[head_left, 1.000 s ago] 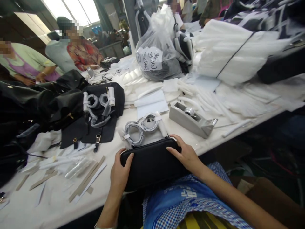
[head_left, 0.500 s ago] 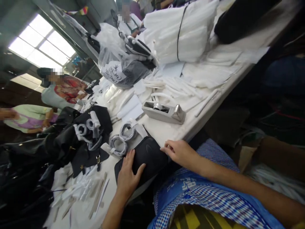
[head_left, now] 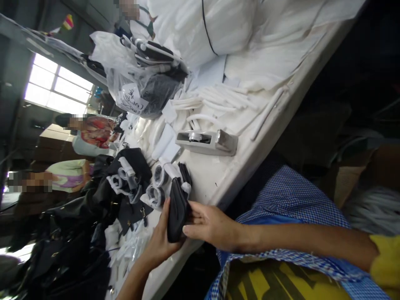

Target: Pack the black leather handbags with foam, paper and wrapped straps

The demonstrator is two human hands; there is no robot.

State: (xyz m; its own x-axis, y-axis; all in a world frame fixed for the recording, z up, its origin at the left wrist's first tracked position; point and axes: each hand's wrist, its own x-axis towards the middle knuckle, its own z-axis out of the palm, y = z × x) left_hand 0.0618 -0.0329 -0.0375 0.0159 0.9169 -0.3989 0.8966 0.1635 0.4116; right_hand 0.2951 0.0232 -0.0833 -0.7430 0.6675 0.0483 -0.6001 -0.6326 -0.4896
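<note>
A small black bag (head_left: 177, 216) is tipped up on its narrow side at the near edge of the table. My left hand (head_left: 164, 241) grips it from the left and below, with the thumb along its face. On the right side, my right hand (head_left: 204, 223) holds the bag, fingers behind it and thumb in front. Plastic-wrapped rolled straps (head_left: 154, 193) and white padding lie against the far end of the bag. Beyond the bag, a grey tape dispenser (head_left: 206, 141) stands on the table.
Black bags (head_left: 71, 233) are heaped on the left. White foam strips (head_left: 218, 98) and a large tied white bundle (head_left: 200, 33) lie farther back, beside a clear plastic sack (head_left: 137, 87). Two people (head_left: 96, 129) (head_left: 67, 175) are across the table. The table edge (head_left: 268, 137) runs diagonally.
The black bag lay flat under my left hand, with my right hand beside it. Now it is turned up on its side and both hands hold it. The view has also shifted.
</note>
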